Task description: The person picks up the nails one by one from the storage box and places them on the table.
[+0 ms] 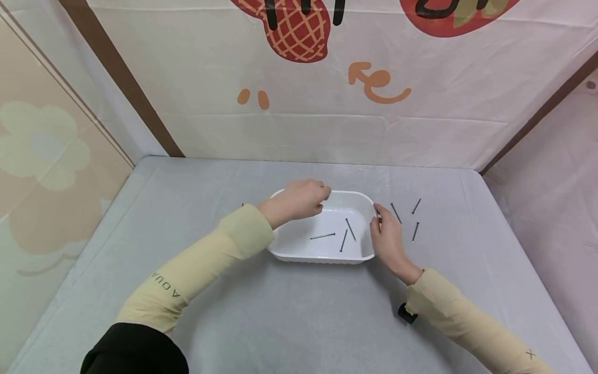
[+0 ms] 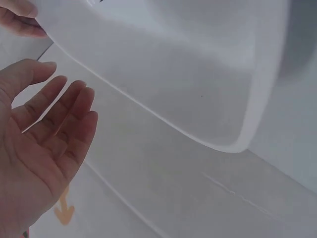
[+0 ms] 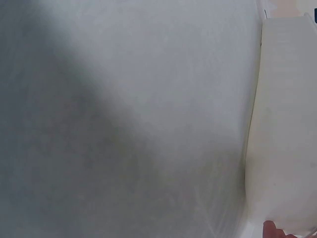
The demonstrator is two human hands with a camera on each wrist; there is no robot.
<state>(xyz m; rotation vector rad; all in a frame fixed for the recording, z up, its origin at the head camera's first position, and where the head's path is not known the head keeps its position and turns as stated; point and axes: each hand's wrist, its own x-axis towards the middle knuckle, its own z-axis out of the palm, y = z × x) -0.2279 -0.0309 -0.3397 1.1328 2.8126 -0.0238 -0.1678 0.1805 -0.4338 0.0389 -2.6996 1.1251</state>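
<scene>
A white plastic tray (image 1: 322, 258) sits on the table in the head view, with three dark nails inside it, one of them a nail (image 1: 322, 236) lying nearly level. Over the tray's back left part is my left hand (image 1: 301, 198), its fingers loosely bent and nothing between them, as the left wrist view shows. My right hand (image 1: 389, 240) holds the tray's right rim between thumb and fingers. A short dark line shows between its thumb and index finger. In the right wrist view only its fingertips (image 3: 270, 230) appear, at the tray's lower end.
Three more nails lie on the grey tablecloth (image 1: 299, 322) right of the tray, such as the nail (image 1: 416, 232). A small dark tip (image 1: 242, 204) peeks out behind the left sleeve. A printed curtain (image 1: 210, 130) hangs along the table's back edge.
</scene>
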